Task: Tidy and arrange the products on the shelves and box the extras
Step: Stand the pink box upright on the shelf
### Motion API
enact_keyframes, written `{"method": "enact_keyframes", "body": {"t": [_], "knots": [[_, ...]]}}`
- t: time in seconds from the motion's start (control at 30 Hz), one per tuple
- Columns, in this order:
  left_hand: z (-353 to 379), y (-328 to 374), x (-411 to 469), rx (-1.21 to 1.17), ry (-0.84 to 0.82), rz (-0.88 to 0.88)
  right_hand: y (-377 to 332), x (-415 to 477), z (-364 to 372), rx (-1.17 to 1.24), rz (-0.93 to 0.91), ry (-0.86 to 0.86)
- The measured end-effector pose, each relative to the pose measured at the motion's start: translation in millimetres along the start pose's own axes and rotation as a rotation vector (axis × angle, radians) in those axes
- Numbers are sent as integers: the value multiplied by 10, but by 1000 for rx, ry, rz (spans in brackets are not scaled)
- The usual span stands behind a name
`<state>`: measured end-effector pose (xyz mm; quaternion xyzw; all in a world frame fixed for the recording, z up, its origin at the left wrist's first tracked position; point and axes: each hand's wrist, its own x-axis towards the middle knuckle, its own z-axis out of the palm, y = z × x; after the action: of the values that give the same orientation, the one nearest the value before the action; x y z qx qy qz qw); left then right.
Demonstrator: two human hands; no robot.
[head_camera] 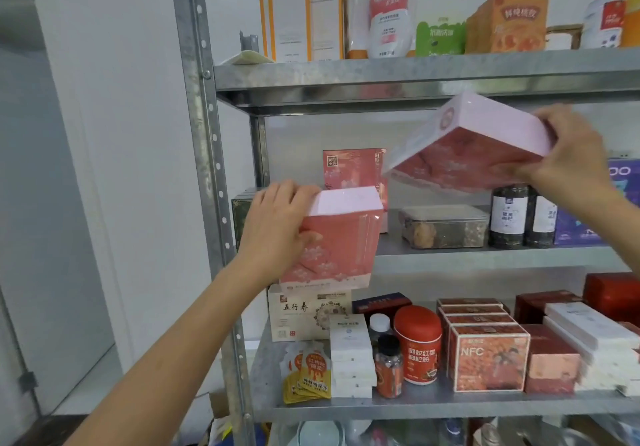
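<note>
Hands both engaged. My left hand point(277, 224) grips a pink box point(341, 241) by its left side, thumb on the front face, holding it upright before the middle shelf point(485, 258). My right hand point(568, 154) clasps a second pink box point(467, 147) at its right end, tilted, higher than the left hand. Between the hands, further back, a third matching box point(349, 168) stands on that shelf. Below the right hand sit a clear container point(445, 225) and dark jars point(509, 217).
</note>
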<state>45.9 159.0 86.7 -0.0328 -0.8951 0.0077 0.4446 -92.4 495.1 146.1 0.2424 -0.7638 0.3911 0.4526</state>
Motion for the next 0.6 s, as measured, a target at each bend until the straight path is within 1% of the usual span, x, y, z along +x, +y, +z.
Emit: {"method": "enact_keyframes", "body": {"t": [0.07, 0.17, 0.23, 0.33, 0.47, 0.6], "knots": [[-44, 54, 130, -44, 14, -18, 90, -107, -180, -1, 21, 0], [-93, 144, 392, -143, 36, -65, 177, -226, -381, -3, 62, -50], [-105, 212, 598, -178, 51, -93, 212, -285, -459, -57, 50, -82], [-35, 325, 895, -153, 35, -93, 235, -368, -507, -126, 8, -136], [192, 401, 1196, -66, -72, -67, 272, -442, -456, -139, -36, -246], [449, 383, 1321, 22, -221, -7, 296, -485, -333, -127, -74, -291]]}}
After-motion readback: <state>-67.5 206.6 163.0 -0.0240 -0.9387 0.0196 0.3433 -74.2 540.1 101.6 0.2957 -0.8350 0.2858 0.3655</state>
